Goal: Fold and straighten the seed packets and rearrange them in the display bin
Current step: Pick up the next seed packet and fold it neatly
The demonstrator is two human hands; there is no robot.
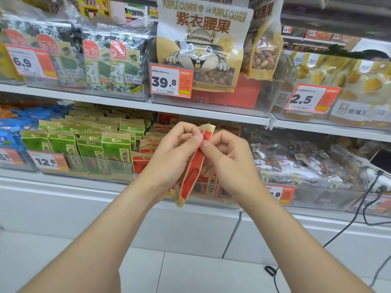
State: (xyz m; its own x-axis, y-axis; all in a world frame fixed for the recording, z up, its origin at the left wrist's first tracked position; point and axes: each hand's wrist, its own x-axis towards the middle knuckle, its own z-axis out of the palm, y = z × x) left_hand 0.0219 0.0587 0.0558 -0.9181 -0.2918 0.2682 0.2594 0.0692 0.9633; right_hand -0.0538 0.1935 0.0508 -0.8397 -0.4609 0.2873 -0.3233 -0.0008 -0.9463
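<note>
A red seed packet (191, 176) of kraft paper hangs edge-on at frame centre, in front of the clear display bin (224, 200). The left hand (175, 151) and right hand (229, 157) each pinch its top edge between thumb and forefinger, with the other fingers curled. In the bin behind it stand more red packets (148, 144), one of them reading 香瓜子. At nine o'clock stand green packets (114, 148) branded 洽洽, over a 12.8 tag (45, 161). At twelve o'clock a "PURPLE CASHEW" bag (201, 45) reads 紫衣腰果, with a 39.8 tag (171, 81) in front of it.
</note>
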